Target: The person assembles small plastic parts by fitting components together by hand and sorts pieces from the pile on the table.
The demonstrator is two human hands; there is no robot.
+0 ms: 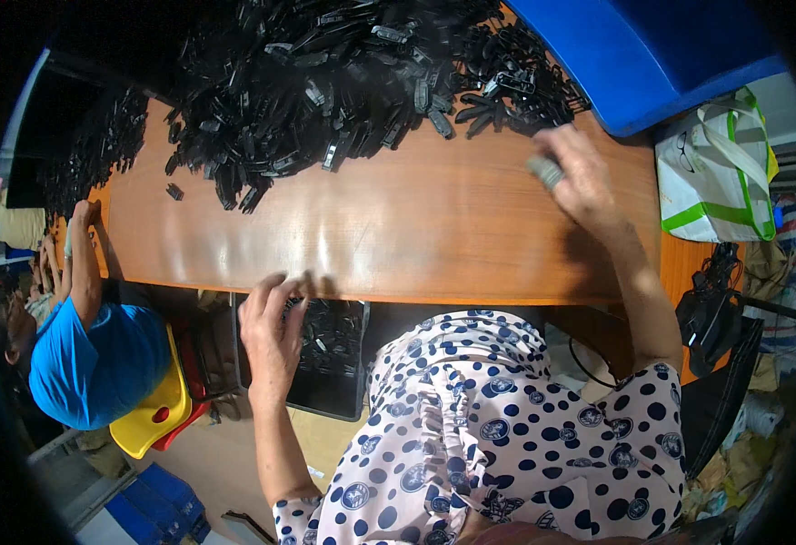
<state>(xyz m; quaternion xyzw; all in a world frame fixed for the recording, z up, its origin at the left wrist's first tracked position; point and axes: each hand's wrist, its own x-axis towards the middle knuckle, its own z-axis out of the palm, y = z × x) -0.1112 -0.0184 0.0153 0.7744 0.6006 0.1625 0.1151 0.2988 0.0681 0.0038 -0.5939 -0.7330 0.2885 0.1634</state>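
My left hand (271, 329) hovers over the table's near edge, above a black bin (362, 363) with small dark parts inside. Its fingers are bent but apart, blurred at the tips, and nothing held shows plainly between them. On the right, my right hand (578, 173) is over the tabletop, just short of the right end of the pile. A grey-green wrap covers one of its digits, which stands apart from the other blurred fingers. The large heap of small black plastic parts (325, 100) spreads across the far side of the brown wooden table (398, 227).
A blue plastic container (643, 54) stands at the far right, beside a white and green bag (711, 173). To the left a person in a blue shirt (98, 363) sits on a yellow chair (157, 413), an arm reaching toward more black parts (98, 145).
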